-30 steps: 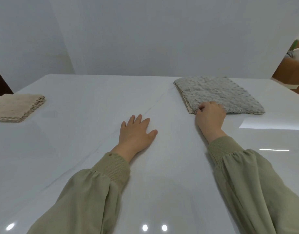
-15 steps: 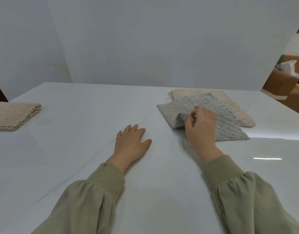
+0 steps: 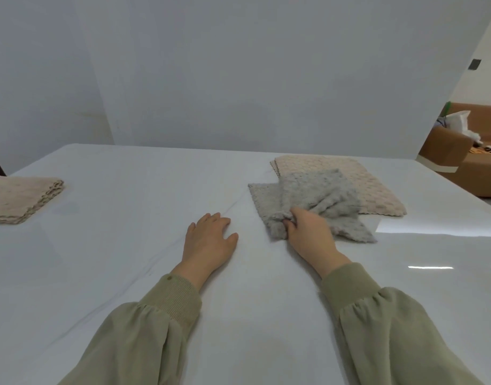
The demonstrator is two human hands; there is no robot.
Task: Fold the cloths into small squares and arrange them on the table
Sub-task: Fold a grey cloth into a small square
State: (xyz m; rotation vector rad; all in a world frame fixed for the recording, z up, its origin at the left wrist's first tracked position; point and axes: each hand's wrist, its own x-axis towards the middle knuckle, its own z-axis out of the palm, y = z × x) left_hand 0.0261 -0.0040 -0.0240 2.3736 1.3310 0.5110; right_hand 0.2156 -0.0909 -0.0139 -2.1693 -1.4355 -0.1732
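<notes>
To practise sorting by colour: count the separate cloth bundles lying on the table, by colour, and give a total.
Grey: 1, the grey cloth gripped by the right hand.
Beige: 2, the beige cloth under it and the folded beige bundle at the left.
Total: 3.

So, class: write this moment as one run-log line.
right hand: grips bunched grey cloth, partly on beige cloth | left hand: flat on table | folded beige stack: far left
</notes>
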